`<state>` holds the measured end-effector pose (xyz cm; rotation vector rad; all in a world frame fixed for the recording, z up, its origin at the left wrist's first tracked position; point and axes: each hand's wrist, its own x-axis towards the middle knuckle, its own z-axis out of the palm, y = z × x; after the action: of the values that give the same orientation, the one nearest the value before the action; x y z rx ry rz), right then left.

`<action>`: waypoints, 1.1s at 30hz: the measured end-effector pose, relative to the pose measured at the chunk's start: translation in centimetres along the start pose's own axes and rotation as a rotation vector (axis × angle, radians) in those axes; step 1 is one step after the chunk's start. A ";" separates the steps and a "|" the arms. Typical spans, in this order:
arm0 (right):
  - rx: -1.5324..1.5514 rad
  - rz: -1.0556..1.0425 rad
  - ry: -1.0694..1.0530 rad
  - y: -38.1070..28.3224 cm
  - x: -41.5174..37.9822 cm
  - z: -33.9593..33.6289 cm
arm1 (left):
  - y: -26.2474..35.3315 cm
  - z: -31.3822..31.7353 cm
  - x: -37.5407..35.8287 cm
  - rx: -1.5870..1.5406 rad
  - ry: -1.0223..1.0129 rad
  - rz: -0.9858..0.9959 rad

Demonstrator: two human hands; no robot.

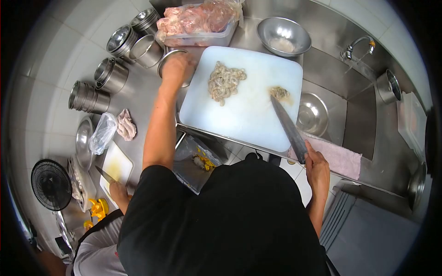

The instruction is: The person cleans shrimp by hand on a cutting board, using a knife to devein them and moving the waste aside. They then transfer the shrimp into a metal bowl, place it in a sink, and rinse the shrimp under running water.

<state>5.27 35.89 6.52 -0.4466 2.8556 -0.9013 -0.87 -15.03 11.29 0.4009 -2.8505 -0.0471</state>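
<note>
My right hand [316, 166] is closed round the handle of a large kitchen knife [290, 126]. The blade's tip rests at a small heap of chopped, greyish bits [279, 93] on a white cutting board [258, 124]. Left of that heap lies a bigger pile of raw peeled shrimp [224, 82]. My left hand [178, 69] reaches over a round steel container [162, 70] beside the board's left edge. Its fingers are smeared by motion, and whatever they touch inside is hidden.
Behind the board stands a tub of bagged raw meat [198, 39] and a steel bowl [284, 37]. A sink [338, 106] with a running tap [357, 48] is at right. Stacked steel containers [87, 97] line the left. Lower left, a co-worker's hand [119, 195] holds a knife over a small board.
</note>
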 end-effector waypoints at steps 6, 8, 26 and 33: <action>0.024 0.009 -0.031 -0.5 0.9 0.3 | 7.6 5.8 1.0 -0.108 -0.113 0.389; 0.023 0.012 -0.039 -0.4 0.9 0.4 | 9.7 6.4 1.7 -0.036 -0.321 0.383; 0.088 0.125 -0.146 0.2 1.6 0.6 | 8.6 4.0 -4.7 -1.903 -0.732 -0.439; 0.099 0.056 -0.099 0.8 1.6 0.9 | 8.9 4.2 -6.9 -1.726 -0.655 -0.415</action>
<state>3.73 35.52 5.35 -0.3866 2.7062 -0.9765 2.09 -4.56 6.06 0.5163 -1.9287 -2.6797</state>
